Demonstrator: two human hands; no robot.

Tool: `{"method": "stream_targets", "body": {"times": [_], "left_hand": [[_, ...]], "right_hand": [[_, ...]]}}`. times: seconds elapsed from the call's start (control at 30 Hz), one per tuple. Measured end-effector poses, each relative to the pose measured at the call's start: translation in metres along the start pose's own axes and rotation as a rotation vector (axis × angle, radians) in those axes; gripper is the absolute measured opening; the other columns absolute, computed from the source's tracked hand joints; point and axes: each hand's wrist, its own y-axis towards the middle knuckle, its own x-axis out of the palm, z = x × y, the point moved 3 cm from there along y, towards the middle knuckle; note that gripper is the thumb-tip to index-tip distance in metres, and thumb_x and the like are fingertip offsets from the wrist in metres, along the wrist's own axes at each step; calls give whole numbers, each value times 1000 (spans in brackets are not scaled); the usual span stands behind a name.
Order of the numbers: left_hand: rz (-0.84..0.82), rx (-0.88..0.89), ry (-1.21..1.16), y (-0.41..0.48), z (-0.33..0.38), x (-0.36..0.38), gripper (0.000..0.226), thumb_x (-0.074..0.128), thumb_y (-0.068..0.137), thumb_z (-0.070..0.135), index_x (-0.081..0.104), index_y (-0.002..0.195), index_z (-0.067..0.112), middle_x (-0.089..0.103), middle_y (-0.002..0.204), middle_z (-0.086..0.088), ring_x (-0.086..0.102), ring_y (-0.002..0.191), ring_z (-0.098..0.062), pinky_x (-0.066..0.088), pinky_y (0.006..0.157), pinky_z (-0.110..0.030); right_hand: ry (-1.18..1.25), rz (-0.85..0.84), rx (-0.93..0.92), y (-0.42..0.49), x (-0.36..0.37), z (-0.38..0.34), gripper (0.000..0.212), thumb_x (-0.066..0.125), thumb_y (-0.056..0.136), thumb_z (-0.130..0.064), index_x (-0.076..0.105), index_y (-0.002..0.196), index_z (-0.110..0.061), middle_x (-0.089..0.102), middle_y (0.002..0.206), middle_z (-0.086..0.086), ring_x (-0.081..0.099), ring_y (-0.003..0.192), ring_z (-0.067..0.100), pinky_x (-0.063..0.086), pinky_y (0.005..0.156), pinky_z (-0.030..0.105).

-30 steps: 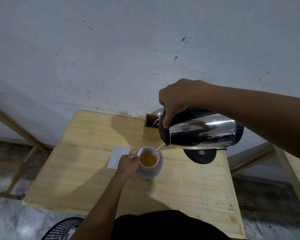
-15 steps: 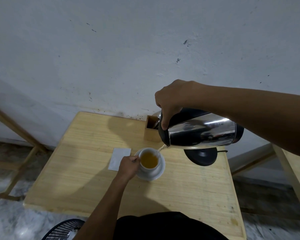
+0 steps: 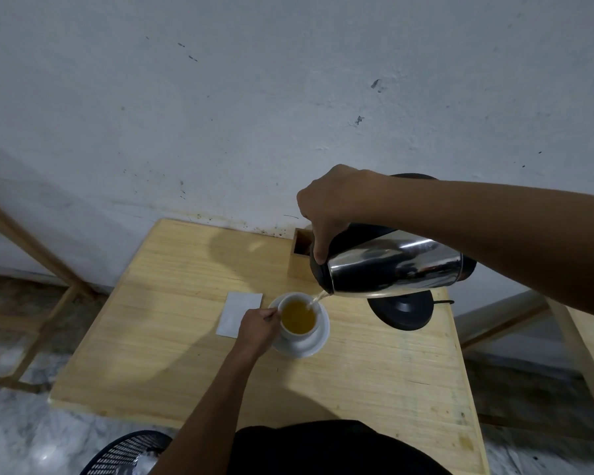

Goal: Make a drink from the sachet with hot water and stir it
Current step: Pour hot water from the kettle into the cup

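A white cup (image 3: pixel 297 332) stands on a white saucer (image 3: pixel 314 347) near the middle of the wooden table (image 3: pixel 172 337). It holds yellow-brown liquid. My left hand (image 3: pixel 256 329) grips the cup's handle from the left. My right hand (image 3: pixel 330 209) holds the steel kettle (image 3: pixel 391 267) by its black handle, tilted with the spout down to the left. A thin stream of water runs from the spout into the cup. A white sachet (image 3: pixel 238 313) lies flat just left of my left hand.
The kettle's black base (image 3: pixel 405 311) sits right of the saucer with its cord going right. A small wooden holder (image 3: pixel 299 257) stands at the back by the wall. A black mesh bin (image 3: pixel 127 454) is on the floor at the near left.
The kettle has stayed tilted over the cup and keeps pouring. The liquid level in the cup has risen a little. My left hand has not left the handle.
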Motion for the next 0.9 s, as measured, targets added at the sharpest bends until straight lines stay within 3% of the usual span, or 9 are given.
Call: {"method": "stream_targets", "body": {"times": [0.13,0.3,0.47,0.57,0.7,0.83,0.9], "left_hand": [[0,-7,10,1,-1,0,30,50,93,21,73,109,10,73,90,-19,63,77,-27,54,74,-42],[10,-47,22,2,0,1,31,49,92,19,70,114,10,72,87,-17,66,84,-29,54,79,-40],[23,-69,5,2,0,2,30,52,93,18,69,113,4,65,72,-9,57,70,-17,45,70,-28],[26,-85,-28,3,-1,3,29,53,93,18,71,108,2,71,81,-14,65,77,-22,57,77,-37],[13,-69,-39,3,-3,3,20,54,93,17,73,92,9,64,71,-11,59,73,-19,55,81,-50],[21,-95,-50,5,-5,3,26,54,93,17,70,109,5,62,66,-6,58,70,-20,56,82,-50],[18,-99,-62,2,-1,3,20,54,92,16,73,98,14,62,67,-8,57,70,-21,56,78,-47]], "right_hand": [[33,15,2,-1,5,3,58,77,60,-70,53,74,-20,61,68,-5,57,60,14,38,51,26],[164,48,24,-2,23,19,62,74,57,-75,58,80,-20,66,75,-4,63,68,17,48,63,31],[323,87,39,-18,51,34,56,71,61,-74,55,79,-23,62,77,-6,55,66,12,37,56,28],[414,108,70,-30,69,39,52,73,63,-71,51,74,-25,57,72,-9,50,63,8,33,54,28],[531,149,119,-39,95,46,57,72,62,-74,55,79,-22,59,75,-8,53,67,8,34,56,28],[687,206,211,-51,123,60,60,71,59,-77,57,80,-22,61,73,-8,56,67,10,39,57,29],[819,269,268,-60,138,70,58,71,60,-77,56,74,-23,60,67,-8,57,65,11,41,59,30]]}}
